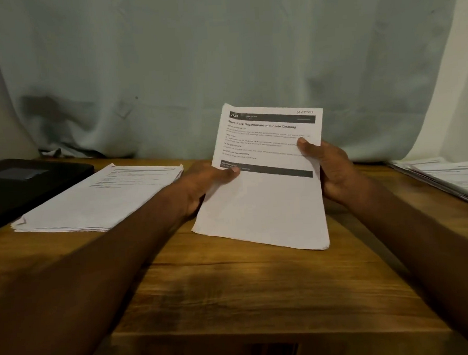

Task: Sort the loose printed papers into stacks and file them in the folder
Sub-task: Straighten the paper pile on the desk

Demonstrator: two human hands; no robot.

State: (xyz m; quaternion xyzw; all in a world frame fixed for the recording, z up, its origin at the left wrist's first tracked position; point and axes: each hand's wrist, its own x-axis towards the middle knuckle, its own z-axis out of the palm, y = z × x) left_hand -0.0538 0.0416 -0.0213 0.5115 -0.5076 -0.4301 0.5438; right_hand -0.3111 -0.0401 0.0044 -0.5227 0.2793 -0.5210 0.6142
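Observation:
A thin bundle of printed papers (264, 203) is held upright above the middle of the wooden table (233, 286), its top sheet headed "Shoe Rack Organization and Insole Cleaning". My left hand (203, 184) grips its left edge, thumb on the front. My right hand (330, 167) grips the right edge, thumb pressed on the printed text. A flat stack of printed papers (98, 200) lies on the table to the left. A black folder (19, 183) lies closed at the far left. Another stack of papers (450, 179) lies at the right edge.
A pale blue-grey cloth (221, 56) hangs behind the table and drapes onto its back edge. The table's front edge runs across the bottom of the view.

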